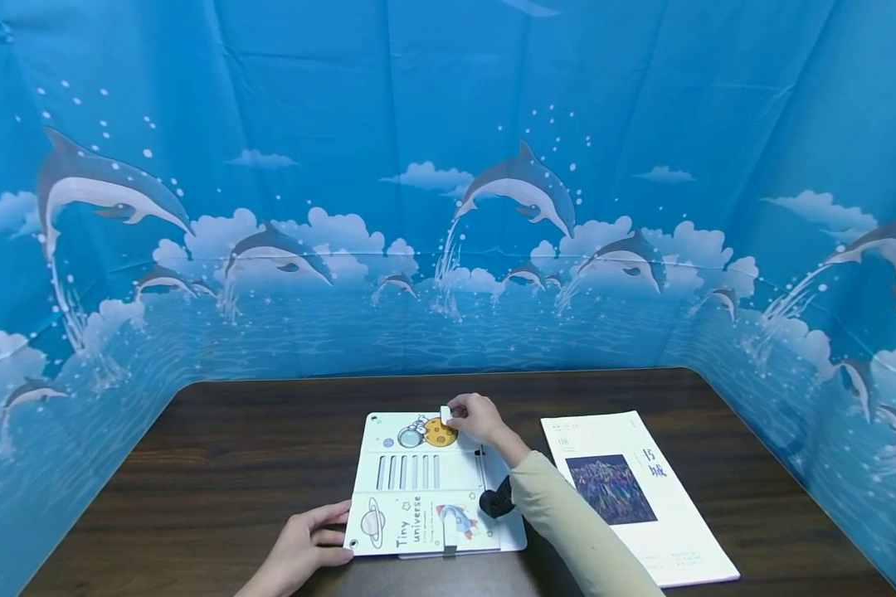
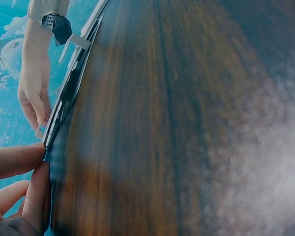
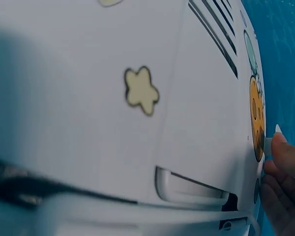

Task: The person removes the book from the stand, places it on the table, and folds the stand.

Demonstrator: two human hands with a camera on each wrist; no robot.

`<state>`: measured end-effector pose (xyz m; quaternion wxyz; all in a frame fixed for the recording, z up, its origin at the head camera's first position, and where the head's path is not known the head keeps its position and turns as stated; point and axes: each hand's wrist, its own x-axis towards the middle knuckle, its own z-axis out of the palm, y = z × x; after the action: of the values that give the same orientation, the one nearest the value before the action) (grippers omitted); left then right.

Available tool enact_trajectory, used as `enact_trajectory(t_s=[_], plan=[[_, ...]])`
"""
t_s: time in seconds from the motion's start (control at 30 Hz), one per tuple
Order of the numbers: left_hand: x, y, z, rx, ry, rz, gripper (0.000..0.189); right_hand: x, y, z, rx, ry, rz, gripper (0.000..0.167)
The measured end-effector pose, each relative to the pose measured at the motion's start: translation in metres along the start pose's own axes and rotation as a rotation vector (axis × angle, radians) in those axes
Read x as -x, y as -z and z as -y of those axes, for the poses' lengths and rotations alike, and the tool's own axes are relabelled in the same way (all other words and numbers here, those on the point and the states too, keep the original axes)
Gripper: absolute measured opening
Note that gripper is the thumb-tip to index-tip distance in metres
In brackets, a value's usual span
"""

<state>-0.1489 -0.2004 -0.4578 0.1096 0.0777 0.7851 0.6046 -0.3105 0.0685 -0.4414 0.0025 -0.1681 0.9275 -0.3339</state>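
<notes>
A white folding book stand [image 1: 459, 473] with space cartoons, slots and the words "Tiny universe" lies flat on the table in the head view. My left hand [image 1: 302, 543] pinches its near left corner; the left wrist view shows thumb and finger [image 2: 38, 194] at the edge of the stand [image 2: 69, 93]. At the far edge, beside the orange moon picture, my right hand [image 1: 478, 417] pinches a small white clip [image 1: 445, 414]. In the right wrist view the fingers [image 3: 287, 157] hold that clip over the panel's rim. A second white clip [image 1: 450, 531] sits at the near edge.
To the right lies a white magazine [image 1: 687, 535] with a dark picture on its cover, partly behind my right sleeve [image 1: 567, 518]. The dark wooden table [image 1: 231, 464] ends at a blue dolphin-print curtain [image 1: 358, 166].
</notes>
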Motion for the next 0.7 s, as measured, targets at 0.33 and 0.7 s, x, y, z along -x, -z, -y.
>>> enact_trajectory(t_s=[0.33, 0.7], plan=[[0.001, -0.0007, -0.0015, -0.001, 0.028, -0.006, 0.067, 0.0007, -0.0033, 0.0054, 0.039, -0.031, -0.047, 0.02], [0.0005, -0.0006, -0.0014, -0.01, 0.028, -0.003, 0.067, 0.0029, 0.0015, 0.0056, -0.043, -0.068, -0.015, 0.023]])
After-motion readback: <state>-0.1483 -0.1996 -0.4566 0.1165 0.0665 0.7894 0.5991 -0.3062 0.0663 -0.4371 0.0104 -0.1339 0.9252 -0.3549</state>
